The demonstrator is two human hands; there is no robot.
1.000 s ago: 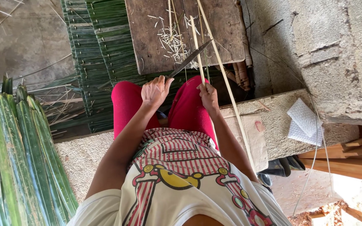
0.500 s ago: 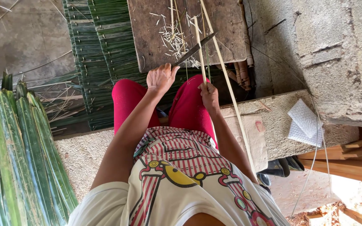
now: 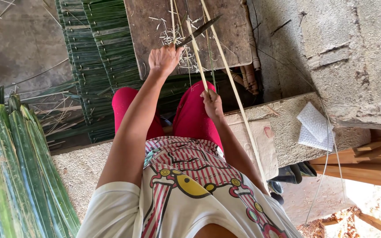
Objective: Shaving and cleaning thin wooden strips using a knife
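A knife (image 3: 198,31) is gripped in the left hand (image 3: 165,59), which is clenched around the handle, with the dark blade angled away from the body over a worn wooden board (image 3: 230,42). A thin pale strip (image 3: 196,50) is pinched in the right hand (image 3: 212,103), held closer to the body above the red trousers (image 3: 190,117). The strip is stretched from that hand out to the blade, which is laid across it.

Compared with a second ago, the left hand is seen farther from the body: it has been carried from just above the knees out over the near edge of the board, and the blade has been drawn along the strip with it. The right hand has hardly been moved. A longer stretch of the strip is thus left between the two hands, already passed by the blade.

Pale shavings (image 3: 173,35) are scattered on the board just beyond the left hand. A second long strip (image 3: 237,90) is laid just to the right of the right hand. A green woven mat (image 3: 98,53) is spread to the left of the left hand, and a bundle of long green leaves (image 3: 18,172) is stood well apart on that side.
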